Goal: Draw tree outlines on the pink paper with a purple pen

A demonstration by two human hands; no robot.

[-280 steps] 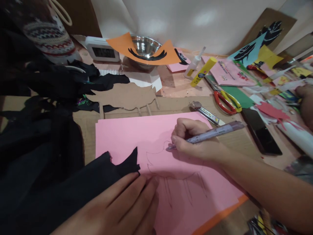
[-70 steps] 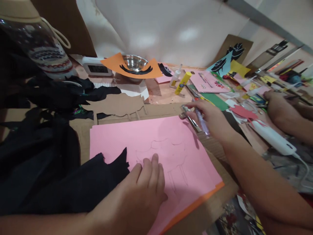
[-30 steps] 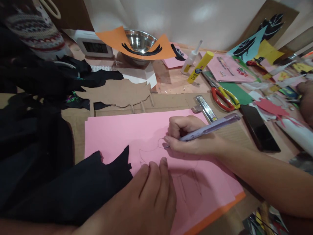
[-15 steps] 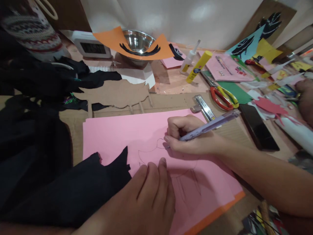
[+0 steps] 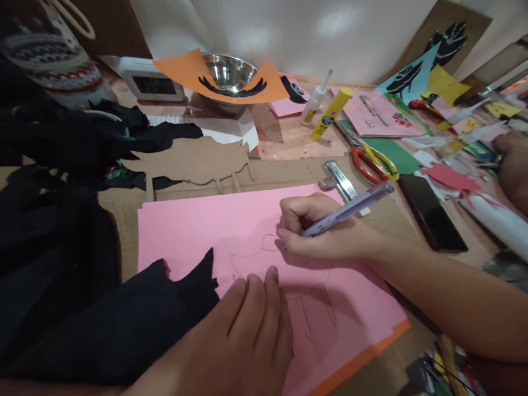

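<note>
My right hand (image 5: 311, 225) grips a light purple pen (image 5: 346, 212), its tip on the pink paper (image 5: 185, 225). Thin drawn lines (image 5: 247, 254) form part of an outline there, some of it hidden under my hands. Flat on the lower part of the same sheet lies my left hand (image 5: 251, 319), fingers stretched out side by side. To its left, a black cut piece (image 5: 193, 280) with a pointed tip covers part of the sheet. Beneath the pink sheets an orange paper (image 5: 363, 357) sticks out along the lower right edge.
Behind the sheet are a brown cardboard cutout (image 5: 190, 157), a steel bowl (image 5: 229, 71), a yellow glue stick (image 5: 331, 114) and a white clock (image 5: 152, 82). Scissors (image 5: 373, 165), a blade case (image 5: 341, 180) and a phone (image 5: 433, 212) lie right. Another person's hand (image 5: 511, 159) shows far right.
The whole view has shifted slightly. My right hand stays at nearly the same spot on the outline, the pen's tip still on the paper. My left hand keeps lying flat.
</note>
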